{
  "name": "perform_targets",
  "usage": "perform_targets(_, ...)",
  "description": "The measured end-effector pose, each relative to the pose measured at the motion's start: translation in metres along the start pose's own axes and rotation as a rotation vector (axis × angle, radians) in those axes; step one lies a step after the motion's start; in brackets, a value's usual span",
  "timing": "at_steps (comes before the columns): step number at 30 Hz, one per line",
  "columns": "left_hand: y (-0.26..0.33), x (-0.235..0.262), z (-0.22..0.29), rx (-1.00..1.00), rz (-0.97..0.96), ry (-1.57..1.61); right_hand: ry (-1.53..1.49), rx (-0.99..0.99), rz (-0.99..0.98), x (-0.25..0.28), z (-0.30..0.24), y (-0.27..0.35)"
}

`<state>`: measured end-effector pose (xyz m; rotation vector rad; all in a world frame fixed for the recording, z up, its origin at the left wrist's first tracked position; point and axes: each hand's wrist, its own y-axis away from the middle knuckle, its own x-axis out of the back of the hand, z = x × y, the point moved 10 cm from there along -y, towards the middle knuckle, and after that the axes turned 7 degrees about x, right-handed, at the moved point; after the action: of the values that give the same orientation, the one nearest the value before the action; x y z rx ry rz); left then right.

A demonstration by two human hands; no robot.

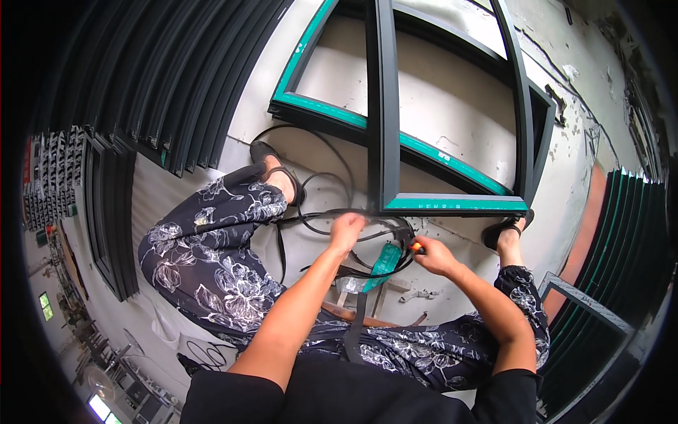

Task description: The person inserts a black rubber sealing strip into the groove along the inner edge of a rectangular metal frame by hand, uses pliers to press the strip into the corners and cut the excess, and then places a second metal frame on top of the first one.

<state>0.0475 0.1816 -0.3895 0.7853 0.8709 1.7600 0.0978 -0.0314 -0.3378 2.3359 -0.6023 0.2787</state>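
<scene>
The left hand (347,230) has its fingers curled shut on a black rubber strip (321,177) just below the near corner of the window frame (385,141). The right hand (432,256) is clenched round a small tool with an orange handle (418,247), its tip near that same corner.

By the look of it, the strip is being fitted or trimmed at the frame's corner; the next move likely calls for holding it taut while the tool works precisely.

The strip is limp and matte, looping loosely over the concrete floor (565,191). The frame is rigid dark metal, its edges faced with green film. A flap of that film (385,260) hangs between the hands.
</scene>
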Motion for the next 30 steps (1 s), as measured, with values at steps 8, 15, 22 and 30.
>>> perform_targets(8, -0.009, -0.002, 0.019, -0.171, -0.089, -0.301, -0.097, -0.1, -0.06, -0.028, -0.013, -0.053)
perform_targets(15, -0.002, 0.0, 0.039, -0.236, -0.051, -0.548, -0.06, -0.152, -0.114, -0.028, -0.021, -0.055)
perform_targets(22, 0.004, -0.001, 0.053, -0.353, -0.02, -0.628, -0.033, -0.194, -0.109, -0.025, -0.026, -0.056)
perform_targets(30, 0.012, -0.007, 0.065, -0.469, 0.017, -0.748, 0.069, -0.183, -0.057, -0.015, -0.037, -0.056)
